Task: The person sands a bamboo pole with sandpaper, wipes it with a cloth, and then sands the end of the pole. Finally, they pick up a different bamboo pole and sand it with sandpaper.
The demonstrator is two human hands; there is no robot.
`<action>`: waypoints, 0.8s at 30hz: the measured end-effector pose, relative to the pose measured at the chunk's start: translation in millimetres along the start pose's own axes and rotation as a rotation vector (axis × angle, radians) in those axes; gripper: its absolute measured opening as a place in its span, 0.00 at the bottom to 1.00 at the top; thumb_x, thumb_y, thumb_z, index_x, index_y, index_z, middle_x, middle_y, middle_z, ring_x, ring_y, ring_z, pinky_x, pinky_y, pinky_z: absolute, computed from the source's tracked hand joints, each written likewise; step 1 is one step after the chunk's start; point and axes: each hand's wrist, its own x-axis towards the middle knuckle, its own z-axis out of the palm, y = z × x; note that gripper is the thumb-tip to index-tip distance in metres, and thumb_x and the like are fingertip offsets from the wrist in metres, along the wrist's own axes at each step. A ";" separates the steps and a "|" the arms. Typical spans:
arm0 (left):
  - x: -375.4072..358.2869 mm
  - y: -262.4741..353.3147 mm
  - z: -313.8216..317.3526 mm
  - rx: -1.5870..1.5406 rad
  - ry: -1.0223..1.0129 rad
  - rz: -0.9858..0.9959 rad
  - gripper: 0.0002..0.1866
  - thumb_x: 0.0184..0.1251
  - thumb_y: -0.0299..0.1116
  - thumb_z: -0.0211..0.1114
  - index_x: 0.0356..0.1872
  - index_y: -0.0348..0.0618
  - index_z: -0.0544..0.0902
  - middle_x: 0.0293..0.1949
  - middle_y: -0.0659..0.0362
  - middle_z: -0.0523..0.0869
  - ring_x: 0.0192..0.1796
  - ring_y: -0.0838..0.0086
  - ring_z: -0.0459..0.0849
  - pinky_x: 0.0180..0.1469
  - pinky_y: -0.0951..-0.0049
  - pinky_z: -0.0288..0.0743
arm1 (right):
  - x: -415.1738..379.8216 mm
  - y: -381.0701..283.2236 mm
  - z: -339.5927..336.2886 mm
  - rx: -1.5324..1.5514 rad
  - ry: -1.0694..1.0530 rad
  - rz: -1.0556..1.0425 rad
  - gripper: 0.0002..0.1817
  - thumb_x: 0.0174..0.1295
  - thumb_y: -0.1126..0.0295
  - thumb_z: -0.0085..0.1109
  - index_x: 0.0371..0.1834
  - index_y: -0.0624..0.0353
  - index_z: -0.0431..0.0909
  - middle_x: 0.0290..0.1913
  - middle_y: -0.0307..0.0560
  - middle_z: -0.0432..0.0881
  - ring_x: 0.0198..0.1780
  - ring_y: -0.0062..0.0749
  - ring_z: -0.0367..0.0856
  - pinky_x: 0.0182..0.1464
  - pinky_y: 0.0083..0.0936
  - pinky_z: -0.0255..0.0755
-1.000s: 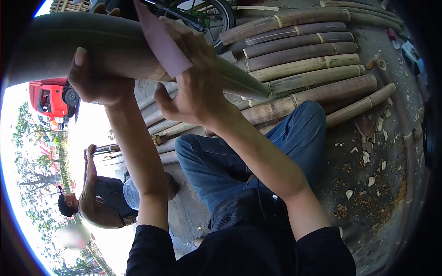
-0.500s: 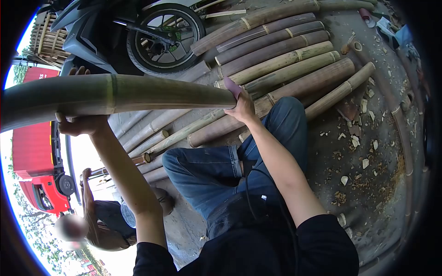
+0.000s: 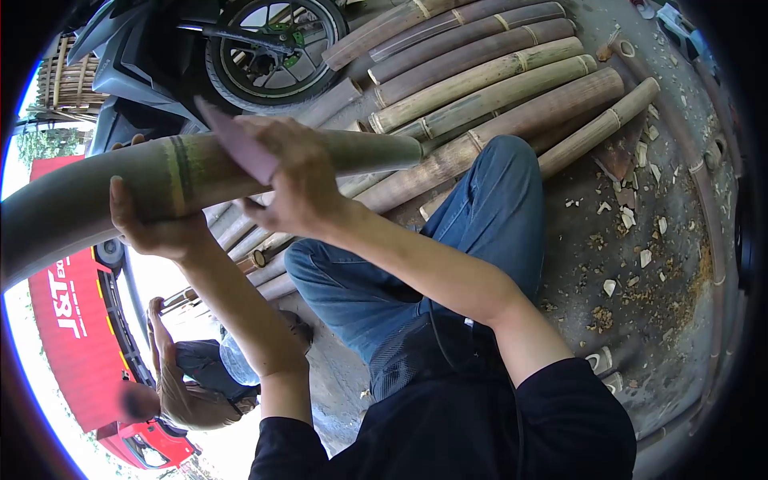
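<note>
Bamboo pole (image 3: pixel 210 174) lies gripped by left hand (image 3: pixel 160 232), under right hand (image 3: pixel 300 180) holding purple sheet (image 3: pixel 238 146).

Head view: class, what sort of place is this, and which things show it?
Probably an informal, open-sided bamboo workshop: a bamboo pole is being held, more cut poles lie side by side, and pale chips litter the ground.

Glare left; ground (image 3: pixel 576 264) shaded; fisheye-bent, black edges.

The right hand (image 3: pixel 300 176) and purple sheet (image 3: pixel 240 146) have moved along the bamboo (image 3: pixel 360 154) toward the left hand (image 3: pixel 156 230).
</note>
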 end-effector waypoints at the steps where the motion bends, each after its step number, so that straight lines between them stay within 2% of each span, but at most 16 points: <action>1: -1.1 1.8 -3.9 0.001 -0.005 -0.008 0.34 0.71 0.47 0.63 0.66 0.25 0.76 0.57 0.36 0.85 0.61 0.50 0.86 0.65 0.49 0.83 | 23.2 -30.2 -3.4 0.109 0.034 -0.091 0.54 0.37 0.67 0.85 0.74 0.67 0.69 0.63 0.62 0.79 0.63 0.57 0.80 0.70 0.52 0.73; 3: -2.0 6.6 -14.8 -0.142 -0.076 -0.227 0.36 0.70 0.48 0.63 0.67 0.24 0.75 0.58 0.36 0.85 0.63 0.50 0.85 0.70 0.48 0.78 | 44.9 -67.7 -8.4 0.081 -0.046 -0.109 0.56 0.33 0.69 0.85 0.73 0.67 0.68 0.67 0.62 0.78 0.66 0.57 0.79 0.75 0.52 0.68; 4: -2.9 4.5 -13.8 -0.146 -0.076 -0.229 0.36 0.70 0.48 0.63 0.67 0.24 0.75 0.58 0.36 0.85 0.63 0.50 0.85 0.70 0.48 0.78 | 43.3 -64.2 -9.2 0.077 -0.046 -0.110 0.56 0.33 0.69 0.85 0.73 0.67 0.68 0.67 0.62 0.78 0.66 0.57 0.79 0.75 0.52 0.68; 6: -4.3 1.9 -9.2 -0.090 0.049 -0.049 0.36 0.70 0.48 0.63 0.68 0.24 0.75 0.59 0.37 0.85 0.64 0.49 0.85 0.71 0.48 0.77 | 32.9 -45.7 -9.9 0.057 -0.077 -0.122 0.55 0.34 0.68 0.85 0.72 0.68 0.68 0.67 0.62 0.78 0.67 0.56 0.79 0.75 0.52 0.68; 7: -5.7 5.0 -9.5 -0.095 -0.032 -0.065 0.36 0.69 0.47 0.62 0.69 0.25 0.74 0.60 0.36 0.84 0.64 0.49 0.84 0.70 0.49 0.77 | 14.5 -24.5 -14.5 -0.070 -0.154 -0.092 0.54 0.36 0.68 0.85 0.73 0.67 0.68 0.67 0.61 0.78 0.67 0.55 0.79 0.74 0.50 0.69; 8: -6.0 6.6 -10.3 -0.101 -0.034 -0.060 0.36 0.69 0.47 0.62 0.69 0.25 0.74 0.60 0.36 0.84 0.64 0.49 0.84 0.70 0.49 0.77 | -1.1 -3.4 -25.7 -0.058 -0.192 0.088 0.52 0.40 0.66 0.86 0.72 0.67 0.69 0.65 0.60 0.80 0.65 0.55 0.81 0.74 0.48 0.71; 9: -6.3 7.0 -11.4 -0.081 -0.037 -0.047 0.36 0.69 0.47 0.62 0.69 0.27 0.75 0.60 0.37 0.84 0.65 0.49 0.84 0.70 0.49 0.77 | -23.4 31.9 -35.1 -0.106 -0.286 0.187 0.52 0.41 0.65 0.86 0.74 0.60 0.70 0.60 0.58 0.85 0.62 0.54 0.84 0.71 0.47 0.76; 11: -4.7 7.2 -10.2 -0.044 -0.025 -0.029 0.37 0.67 0.48 0.63 0.69 0.27 0.74 0.59 0.36 0.84 0.64 0.49 0.84 0.71 0.49 0.76 | -60.8 81.1 -64.4 -0.107 -0.216 0.301 0.57 0.44 0.66 0.84 0.83 0.40 0.65 0.55 0.54 0.89 0.58 0.51 0.87 0.67 0.49 0.80; 15: 6.3 4.1 0.7 -0.154 -0.088 -0.081 0.42 0.62 0.48 0.64 0.71 0.24 0.71 0.60 0.34 0.83 0.64 0.47 0.85 0.70 0.48 0.77 | -96.5 165.9 -107.2 -0.275 -0.190 0.283 0.56 0.42 0.68 0.84 0.81 0.47 0.67 0.53 0.52 0.88 0.58 0.54 0.86 0.66 0.49 0.79; 17: 16.8 -3.8 10.8 -0.195 -0.254 -0.030 0.45 0.58 0.49 0.64 0.72 0.24 0.70 0.60 0.33 0.84 0.64 0.46 0.84 0.70 0.48 0.77 | -91.0 175.4 -116.0 -0.315 -0.163 0.280 0.56 0.41 0.68 0.85 0.81 0.48 0.68 0.52 0.51 0.88 0.57 0.54 0.87 0.66 0.49 0.79; 18: 18.6 -8.4 19.8 -0.185 -0.291 -0.003 0.47 0.56 0.49 0.64 0.74 0.24 0.69 0.60 0.32 0.84 0.65 0.45 0.84 0.73 0.46 0.75 | -84.3 174.5 -118.0 -0.297 -0.124 0.312 0.57 0.41 0.72 0.85 0.81 0.51 0.67 0.54 0.51 0.89 0.57 0.51 0.87 0.65 0.44 0.79; 20: 19.6 -7.1 40.2 -0.236 -0.358 0.078 0.43 0.59 0.47 0.65 0.71 0.23 0.72 0.58 0.34 0.85 0.62 0.46 0.86 0.72 0.46 0.77 | -77.4 180.8 -112.3 -0.277 -0.075 0.343 0.58 0.41 0.75 0.85 0.82 0.55 0.67 0.55 0.51 0.89 0.57 0.48 0.88 0.64 0.40 0.80; 21: 22.4 -0.6 45.7 -0.236 -0.364 0.080 0.43 0.59 0.47 0.65 0.71 0.23 0.72 0.58 0.34 0.85 0.62 0.46 0.86 0.72 0.46 0.77 | -80.1 189.6 -104.4 -0.170 -0.022 0.382 0.57 0.42 0.76 0.85 0.82 0.56 0.67 0.52 0.51 0.89 0.54 0.46 0.88 0.63 0.38 0.80; 22: 24.7 8.7 50.7 -0.099 -0.232 0.117 0.40 0.59 0.44 0.68 0.68 0.23 0.74 0.56 0.35 0.85 0.59 0.47 0.87 0.69 0.47 0.81 | -84.6 198.1 -99.3 -0.064 0.031 0.421 0.57 0.42 0.77 0.85 0.82 0.58 0.67 0.50 0.51 0.89 0.52 0.45 0.88 0.63 0.37 0.80; 23: 27.4 17.8 57.4 0.037 -0.100 0.153 0.36 0.60 0.41 0.70 0.65 0.22 0.77 0.54 0.36 0.86 0.56 0.48 0.89 0.66 0.48 0.84 | -86.6 194.7 -99.8 -0.063 0.036 0.424 0.57 0.42 0.77 0.85 0.82 0.58 0.67 0.50 0.51 0.89 0.52 0.45 0.88 0.63 0.37 0.80; 24: 24.2 28.6 72.2 0.039 -0.104 0.150 0.36 0.60 0.41 0.70 0.65 0.22 0.77 0.54 0.36 0.86 0.56 0.48 0.89 0.66 0.48 0.84 | -92.3 184.8 -101.7 -0.152 0.076 0.401 0.56 0.43 0.77 0.84 0.82 0.58 0.66 0.52 0.54 0.88 0.54 0.47 0.87 0.62 0.39 0.79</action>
